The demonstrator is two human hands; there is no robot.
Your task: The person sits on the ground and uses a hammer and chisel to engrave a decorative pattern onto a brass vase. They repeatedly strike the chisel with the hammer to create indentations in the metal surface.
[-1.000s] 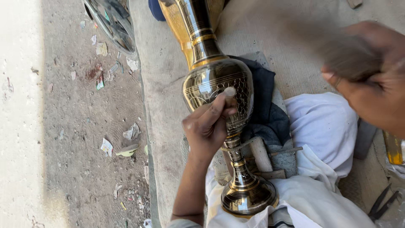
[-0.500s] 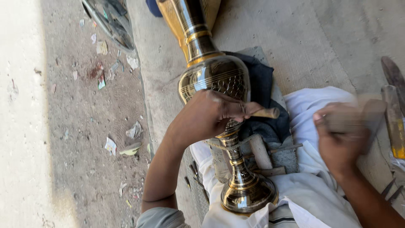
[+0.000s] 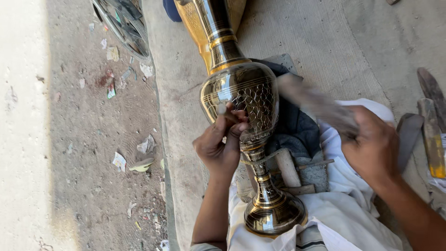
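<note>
Brass vase lies across your lap, foot toward you, on the dark cloth. Your left hand pinches a small punch against its belly. Right hand grips a blurred mallet. Scale pattern covers part of the belly; the rest looks plain.

Dirt ground lay left of the concrete ledge, hard sunlight washing out its far-left strip. Paper scraps and small litter sat scattered on the dirt near the ledge. A wheel stood at the top, just left of the ledge. Right of the ledge, a woven mat covered the floor. Tools lay at the mat's right edge, on grey concrete.
</note>
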